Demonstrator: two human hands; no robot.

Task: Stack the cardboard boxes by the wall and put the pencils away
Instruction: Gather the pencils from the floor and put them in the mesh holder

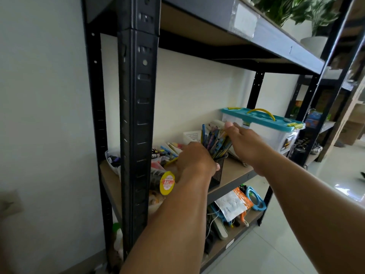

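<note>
Black steel upright [138, 115] of the shelving unit fills the left foreground. On the middle shelf board [237, 171], partly behind that post, are a small clear tub [112, 159] of odds and ends, a yellow-capped container [166, 182] lying on its side and a loose spread of markers [167, 151].

Left hand [194, 159]: fingers curled round the black mesh pencil cup [217, 175], thumb tip showing on its near face. It holds the cup firmly near the front edge of the shelf. I cannot tell whether the base is fully seated or just lifted.

Pencils [214, 141]: a mixed bundle, mostly blue and yellow, upright in the cup and fanning slightly to the right. A white slotted basket [192, 135] stands just behind them.

Right hand [245, 143]: laid against the right side of the bundle near the tips, thumb raised. The fingers are hidden behind the pencils, so I cannot tell whether they grip the bundle or only press on it.

Further right on the same shelf is a clear storage box with a teal lid [262, 123] and a yellow handle, near the right hand but apart from it. At the far right edge are brown cardboard shapes [353, 129], too blurred to judge whether they are stacked.

Step in hand, as I judge it: putting the pencils away. They are gathered in the cup and are being settled on the shelf.

The next move likely calls for steadying the leaning bundle so nothing spills over the rim, seating the cup flat, perhaps further back from the edge, then releasing both hands.
</note>
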